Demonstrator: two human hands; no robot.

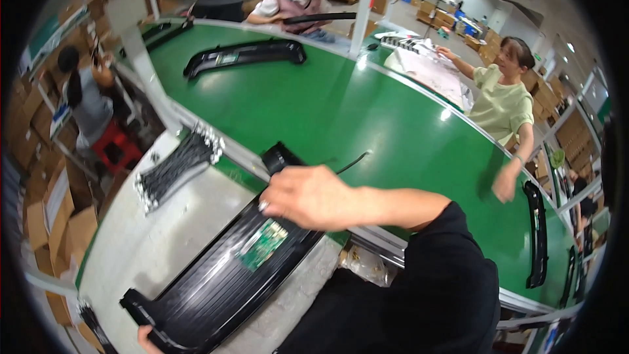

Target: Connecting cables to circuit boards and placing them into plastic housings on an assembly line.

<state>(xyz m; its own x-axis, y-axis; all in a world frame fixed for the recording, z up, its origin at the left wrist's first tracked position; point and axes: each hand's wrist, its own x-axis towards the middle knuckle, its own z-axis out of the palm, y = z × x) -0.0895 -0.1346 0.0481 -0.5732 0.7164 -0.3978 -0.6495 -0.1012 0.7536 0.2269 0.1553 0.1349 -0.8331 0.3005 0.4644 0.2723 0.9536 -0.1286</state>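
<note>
A long black panel (216,288) is lying slantwise over the pale bench (164,239), and its far end is reaching over the metal rail to the green belt (367,118). A little green circuit board (262,246) is sitting in the panel. The right hand (308,196) is bending over the panel's far part, fingers close together. The left hand (148,341) is showing just a bit at the near end, touching or almost touching the edge.

The person seems to be placing or fixing something by the board. The next move seems to be calling for a steady panel and careful fingers, so the board is not getting bumped.

The right hand is looking blurry and is covering part of the panel. Something small and white is peeking out by its fingertips, but I cannot tell what it is, or whether the hand is gripping it. A thin black wire (354,162) is poking out past the hand, and its other end is hiding. The picture's bottom edge is cutting off most of the left hand, so I cannot tell its grip.
</note>
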